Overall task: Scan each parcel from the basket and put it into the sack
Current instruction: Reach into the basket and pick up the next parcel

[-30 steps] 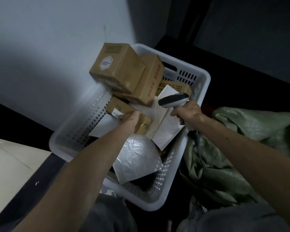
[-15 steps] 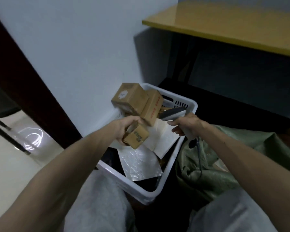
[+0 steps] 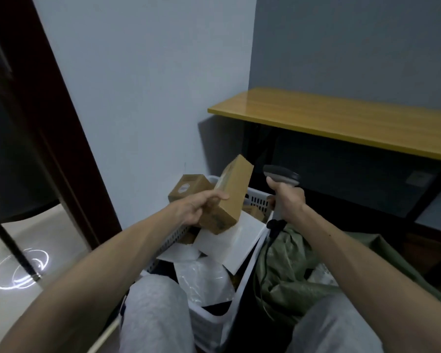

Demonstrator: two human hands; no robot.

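My left hand (image 3: pixel 196 208) grips a small brown cardboard parcel (image 3: pixel 229 197), held tilted above the white plastic basket (image 3: pixel 257 200). My right hand (image 3: pixel 287 200) grips the handle of a grey barcode scanner (image 3: pixel 281 174), whose head sits just right of the raised parcel. Its black cable (image 3: pixel 271 235) hangs down beside the basket. The basket holds another brown box (image 3: pixel 189 187), white flat mailers (image 3: pixel 229 244) and a shiny plastic bag parcel (image 3: pixel 204 281). The green woven sack (image 3: pixel 290 273) lies crumpled on the floor right of the basket.
A grey wall stands behind the basket. A yellow wooden tabletop (image 3: pixel 341 121) on a dark frame runs at the right. A dark door frame (image 3: pixel 51 123) is at the left. My knees in grey trousers (image 3: pixel 153 312) flank the basket's near end.
My left hand has lifted the small brown parcel out of the basket and tilted it up toward the scanner. The right hand raised the scanner. The camera view tipped upward.
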